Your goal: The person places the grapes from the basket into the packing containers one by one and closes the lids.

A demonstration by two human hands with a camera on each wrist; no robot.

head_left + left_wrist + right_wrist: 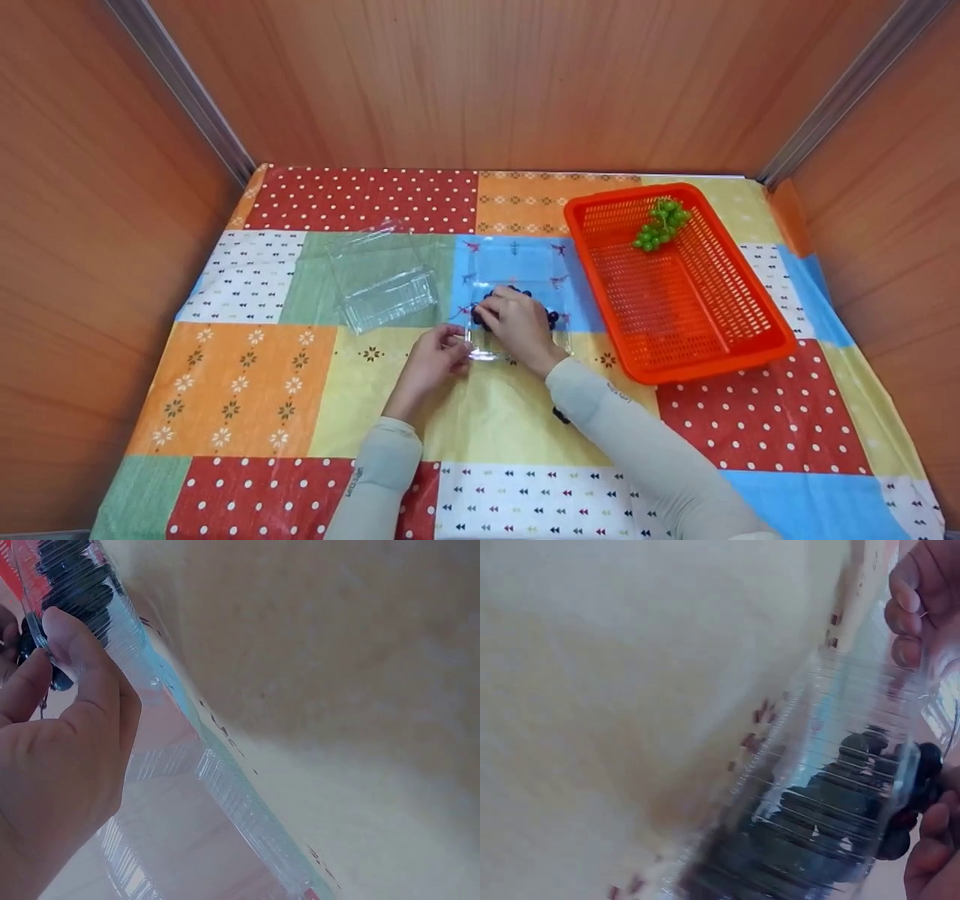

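Observation:
A clear plastic clamshell box (491,355) lies opened on the cloth in front of me, its clear lid folded back. Dark grapes (553,319) fill part of it, showing through the ribbed wall in the right wrist view. My left hand (436,352) pinches the near left corner of the rim between thumb and index finger. Over the box, my right hand (517,324) has its fingers curled on the bunch; in the right wrist view its fingertips (934,821) pinch grapes (892,844) at the rim. The palm hides part of the bunch.
To the left lies a second opened clear clamshell box (390,297). A red-orange plastic basket (682,300) stands at the right, with green grapes (664,223) at its far end. A small dark object (560,415) shows beside my right forearm. Wooden panels (480,82) enclose the table.

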